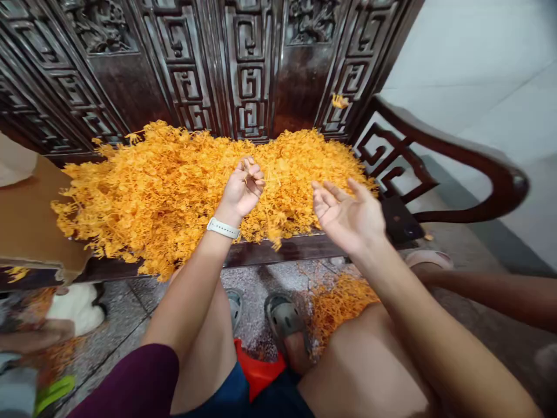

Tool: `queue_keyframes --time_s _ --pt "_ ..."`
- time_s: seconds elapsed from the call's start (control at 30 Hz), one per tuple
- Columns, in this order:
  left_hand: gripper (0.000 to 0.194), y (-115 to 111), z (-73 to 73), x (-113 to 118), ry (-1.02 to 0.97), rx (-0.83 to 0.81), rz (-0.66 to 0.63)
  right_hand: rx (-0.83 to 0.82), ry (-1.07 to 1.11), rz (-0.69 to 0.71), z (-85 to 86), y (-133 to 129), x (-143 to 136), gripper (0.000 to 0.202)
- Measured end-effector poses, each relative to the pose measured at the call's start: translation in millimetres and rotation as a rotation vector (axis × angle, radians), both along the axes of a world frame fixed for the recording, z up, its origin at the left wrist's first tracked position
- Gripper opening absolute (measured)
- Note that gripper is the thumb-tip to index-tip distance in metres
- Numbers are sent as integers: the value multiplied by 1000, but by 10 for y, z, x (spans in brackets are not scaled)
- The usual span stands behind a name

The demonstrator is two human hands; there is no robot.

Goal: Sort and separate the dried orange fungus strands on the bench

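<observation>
A long heap of curly orange, flower-like tufts with thin strands (174,186) covers the seat of a dark carved wooden bench (300,247). Over the middle of the heap is my left hand (244,188), wearing a pale wristband, its fingers curled together in a pinch. What lies in that pinch, perhaps a thin strand, is too small to make out. My right hand (348,212) is palm up at the heap's right end, fingers apart and holding nothing. Between and below the hands, a blurred orange tuft (275,228) shows at the heap's front edge. Another small orange tuft (340,101) appears in front of the backrest.
A curved armrest (452,157) bounds the bench on the right, with a dark flat phone-like object (402,219) beside it. At left stands a cardboard box (39,215). Orange strands (342,305) lie on the floor. Other people's limbs show at both sides.
</observation>
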State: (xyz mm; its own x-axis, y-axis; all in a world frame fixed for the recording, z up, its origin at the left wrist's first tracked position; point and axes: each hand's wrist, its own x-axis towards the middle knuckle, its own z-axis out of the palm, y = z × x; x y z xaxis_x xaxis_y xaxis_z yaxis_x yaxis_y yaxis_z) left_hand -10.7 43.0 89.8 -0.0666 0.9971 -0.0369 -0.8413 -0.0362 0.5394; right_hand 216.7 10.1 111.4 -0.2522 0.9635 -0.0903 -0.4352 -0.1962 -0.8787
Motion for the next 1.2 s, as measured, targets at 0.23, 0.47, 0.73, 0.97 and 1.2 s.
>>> queue_keyframes --time_s 0.23,0.47,0.73,0.97,1.2 --pt "28 -163 -34 237 25 47 -156 -29 -240 63 -96 -161 -39 28" --pt "29 -291 6 349 120 89 -282 212 -372 18 -106 -234 -145 30" --pt "32 -172 -40 331 64 40 -98 284 -408 518 39 -414 -168 27" --pt "32 257 -114 -204 -207 -127 122 621 -11 1457 -60 -835 -335 11" --pt "34 59 5 -105 -196 -2 -172 -133 194 48 107 -166 -54 20"
